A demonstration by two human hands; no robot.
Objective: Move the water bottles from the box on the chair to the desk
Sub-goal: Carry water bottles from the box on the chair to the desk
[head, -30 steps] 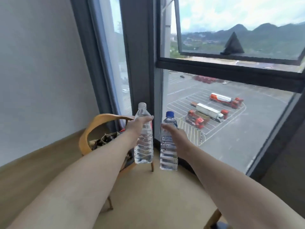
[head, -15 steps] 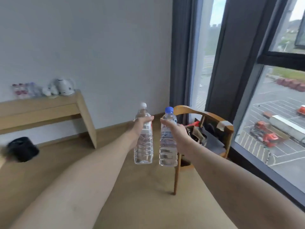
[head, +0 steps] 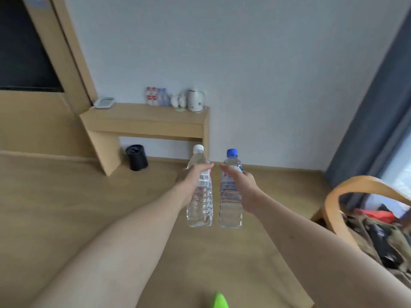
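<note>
Bottles, one in each fist, both upright and out in front of me over bare floor. My left hand (head: 193, 181) wraps the white-cap bottle (head: 200, 192) around its upper body, thumb across the label; my right hand (head: 241, 187) is closed round the blue-cap bottle (head: 230, 196) at about the same height. The two hang just beside each other, not quite touching.

They look full, so I judge them fairly heavy for their size, with the weight low under my grip. Thin clear plastic, ribbed below: it will give if I squeeze hard, so a firm hold at the shoulder, where the wall is stiffer, seems the right place. Smooth label, possibly slick; the ribs further down would offer better purchase. Caps look screwed on, so no spill worry.

Same head view, further out: the desk (head: 144, 121) stands against the pale wall, well apart from me. On its top sit a small row of bottles (head: 156, 96) at the back, a white kettle (head: 195, 100) just beside them, and a phone (head: 104, 102) at the left end. The front strip of the top looks bare, which I reckon is the spot to set these down. A black bin (head: 136, 157) stands on the floor under it. The chair (head: 364, 196) is off to my right, piled with stuff; I cannot make out the box. Wooden floor (head: 66, 207) between me and the desk, nothing in the way.
</note>
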